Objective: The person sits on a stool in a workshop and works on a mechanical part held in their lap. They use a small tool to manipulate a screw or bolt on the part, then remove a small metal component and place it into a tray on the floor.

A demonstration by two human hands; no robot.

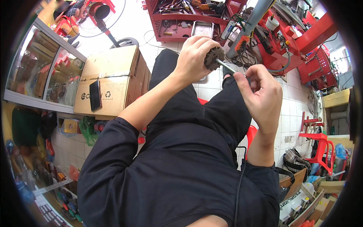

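My left hand (193,60) is wrapped round a dark, round, notched metal part (212,58) above my lap. A thin silver metal rod (227,66) runs from the middle of this part down and right to my right hand (261,94), whose thumb and curled fingers close on its end. Whether the rod has a handle there is hidden by the fingers. Both forearms come up from the lower picture, over my dark clothes.
A cardboard box (102,68) with a phone (95,95) on it stands left, beside a glass cabinet (36,53). Ahead are a red tool cart (160,17), a grey post (251,17) and red machinery. A fan (98,11) and another person (63,8) are upper left; red stools (319,140) stand right.
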